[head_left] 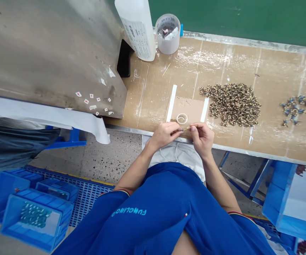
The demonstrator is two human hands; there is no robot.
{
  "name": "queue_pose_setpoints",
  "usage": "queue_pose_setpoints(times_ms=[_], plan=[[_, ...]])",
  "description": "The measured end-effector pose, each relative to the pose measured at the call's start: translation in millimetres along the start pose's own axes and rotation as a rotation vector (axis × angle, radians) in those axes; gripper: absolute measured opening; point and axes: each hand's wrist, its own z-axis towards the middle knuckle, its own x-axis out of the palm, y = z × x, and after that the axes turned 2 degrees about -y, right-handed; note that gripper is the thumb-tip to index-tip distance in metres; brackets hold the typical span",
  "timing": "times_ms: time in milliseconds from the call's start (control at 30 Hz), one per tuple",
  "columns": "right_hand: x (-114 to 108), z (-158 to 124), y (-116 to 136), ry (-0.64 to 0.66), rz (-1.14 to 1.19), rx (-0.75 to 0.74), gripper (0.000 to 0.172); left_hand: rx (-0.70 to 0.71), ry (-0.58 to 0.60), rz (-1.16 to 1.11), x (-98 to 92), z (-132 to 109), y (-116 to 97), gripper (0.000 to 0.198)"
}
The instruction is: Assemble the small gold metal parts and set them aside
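My left hand (165, 135) is closed at the bench's front edge, pinching a small blue piece (181, 130) that its fingers mostly hide. Facing it, my right hand (203, 137) pinches a thin wooden stick (187, 128), whose tip points at the blue piece. Just beyond the fingers sits a small round clear dish (182, 118) on a tan sheet (191, 104) between two white strips. To the right spreads a heap of small brown and gold parts (234, 104). Farther right lies a small group of blue-grey parts (294, 109).
A white bottle (139, 32) and a tub with scraps (168, 42) stand at the back. Another thin stick (166, 69) lies on the bench. At left is a metal housing (49, 53) with small labels. Blue bins (36, 219) sit below on the left, another (277, 198) at right.
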Motion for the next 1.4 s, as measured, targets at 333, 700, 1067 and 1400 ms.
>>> queue_pose_setpoints(times_ms=[333, 700, 1067, 1400], plan=[[-2, 2, 2, 0.002, -0.025, -0.036, 0.022, 0.031, 0.004, -0.002, 0.3, -3, 4, 0.029], [-7, 10, 8, 0.007, 0.028, -0.002, 0.027, 0.0, -0.071, -0.202, -2.1, -4, 6, 0.03], [11, 32, 18, 0.094, -0.219, -0.23, 0.024, 0.006, -0.263, -0.439, -11.0, -8, 10, 0.021], [-57, 24, -9, -0.249, -0.499, -0.156, 0.026, 0.035, -0.314, -0.423, -8.5, -8, 9, 0.012]])
